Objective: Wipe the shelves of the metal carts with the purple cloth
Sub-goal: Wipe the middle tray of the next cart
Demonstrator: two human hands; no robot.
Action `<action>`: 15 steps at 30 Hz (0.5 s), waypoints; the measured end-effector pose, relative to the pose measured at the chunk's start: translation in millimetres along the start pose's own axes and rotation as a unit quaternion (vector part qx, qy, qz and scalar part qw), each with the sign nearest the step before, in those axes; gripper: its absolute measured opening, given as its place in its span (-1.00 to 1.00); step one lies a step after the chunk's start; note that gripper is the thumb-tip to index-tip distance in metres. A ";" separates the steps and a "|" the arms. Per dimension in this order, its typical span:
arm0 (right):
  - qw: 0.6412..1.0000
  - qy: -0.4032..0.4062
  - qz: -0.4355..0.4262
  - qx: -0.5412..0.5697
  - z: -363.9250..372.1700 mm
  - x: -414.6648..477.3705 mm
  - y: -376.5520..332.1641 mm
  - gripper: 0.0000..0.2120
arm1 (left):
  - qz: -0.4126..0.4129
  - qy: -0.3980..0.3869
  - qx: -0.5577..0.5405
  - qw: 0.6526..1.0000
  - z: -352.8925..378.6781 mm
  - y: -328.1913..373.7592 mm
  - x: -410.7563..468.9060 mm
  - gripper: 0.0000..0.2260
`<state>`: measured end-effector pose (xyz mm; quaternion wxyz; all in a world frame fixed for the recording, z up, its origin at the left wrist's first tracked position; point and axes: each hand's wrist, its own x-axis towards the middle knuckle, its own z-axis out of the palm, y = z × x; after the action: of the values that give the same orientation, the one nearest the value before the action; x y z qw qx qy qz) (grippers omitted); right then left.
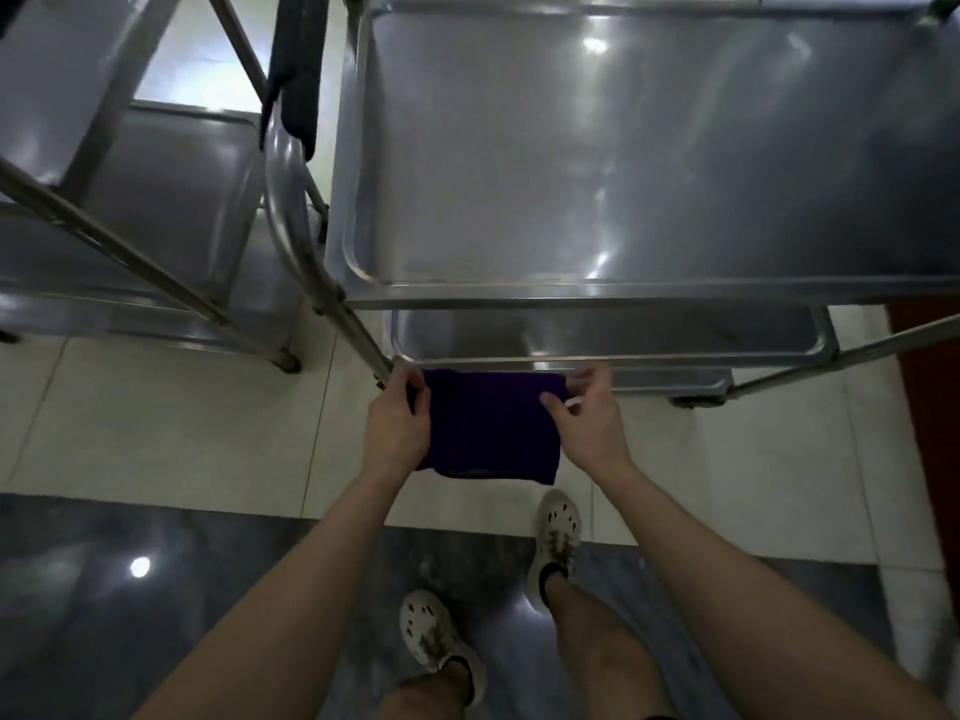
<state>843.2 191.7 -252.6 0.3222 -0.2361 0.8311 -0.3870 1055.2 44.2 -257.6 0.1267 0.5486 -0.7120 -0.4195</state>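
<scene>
A dark purple cloth (488,426) hangs stretched between my two hands, in front of the near edge of the right metal cart (623,148). My left hand (397,423) grips the cloth's left edge, close to the cart's slanted handle bar. My right hand (584,418) pinches its upper right corner between thumb and fingers. The cart's top shelf is a shiny steel tray; a lower shelf (613,337) shows below its front rim. A second metal cart (156,200) stands to the left.
A dark cloth (293,70) hangs over the handle between the two carts. Cart wheels (288,362) rest on pale floor tiles. My feet in white clogs (556,537) stand on dark polished floor. A reddish-brown panel (930,407) lies at the right edge.
</scene>
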 end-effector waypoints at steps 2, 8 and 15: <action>1.000 0.008 -0.021 0.005 10.8 26.4 3.5 -0.66 | 0.014 0.014 0.004 1.000 18.5 -9.7 30.2 -0.90; 0.988 0.040 -0.119 -0.085 53.7 133.0 30.1 -0.90 | 0.085 0.031 0.028 0.995 68.6 -40.5 134.0 -0.79; 0.880 0.000 -0.278 -0.386 138.0 155.6 93.6 -0.31 | 0.201 0.260 0.028 0.944 93.6 -155.4 119.4 -0.73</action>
<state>823.0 79.2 -450.0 0.0845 -0.5627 0.8151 -0.1089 1056.4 -26.1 -463.1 0.3731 0.4874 -0.7615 -0.2081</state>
